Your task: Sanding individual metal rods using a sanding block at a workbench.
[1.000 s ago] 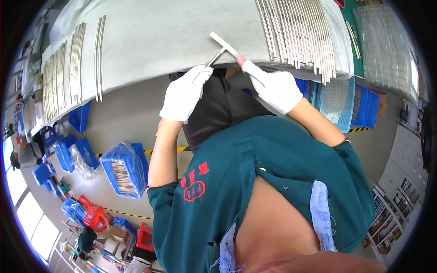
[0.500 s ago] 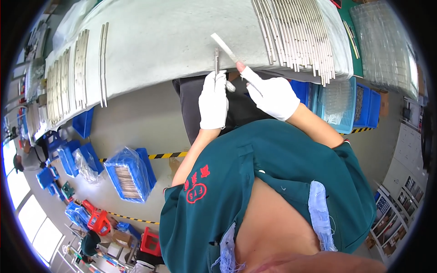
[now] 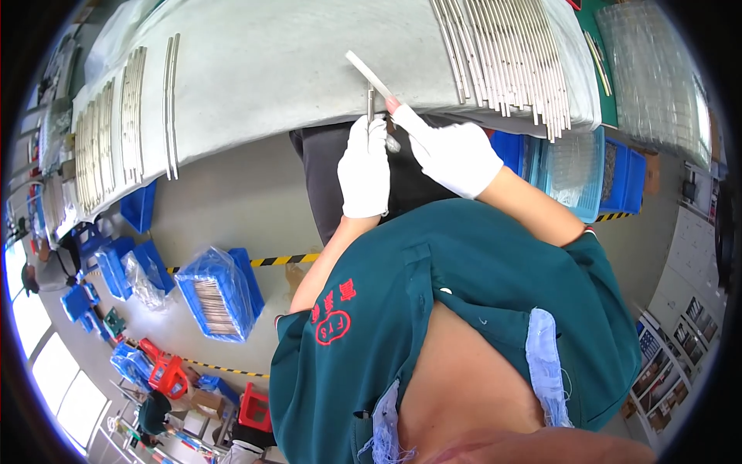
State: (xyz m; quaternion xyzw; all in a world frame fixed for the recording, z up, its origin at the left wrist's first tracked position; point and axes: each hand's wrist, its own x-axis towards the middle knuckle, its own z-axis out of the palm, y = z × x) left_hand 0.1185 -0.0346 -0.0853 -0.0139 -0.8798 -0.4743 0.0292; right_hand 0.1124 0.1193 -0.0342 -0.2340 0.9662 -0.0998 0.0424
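You look down on your two white-gloved hands, close together at the near edge of a table (image 3: pixel 309 66) covered in pale grey sheeting. Your left hand (image 3: pixel 365 176), its fingers closed around a slim metal rod (image 3: pixel 370 107), holds it pointing away from you, over the table's edge. Your right hand (image 3: pixel 454 160) pinches a flat white stick (image 3: pixel 366 73) near its lower end; a bare fingertip shows through the glove. The stick slants up and to the left, crossing near the rod's far end — whether the two touch, you cannot tell from this view.

On the table to your right lies a broad row of silvery rods (image 3: pixel 506 62), side by side. To your left are smaller groups of rods (image 3: pixel 133 112), with a separate pair of rods (image 3: pixel 171 108) nearest the middle. Below, on the floor to your left, a plastic-lined blue bin (image 3: pixel 247 282) holds more thin rods (image 3: pixel 212 305).
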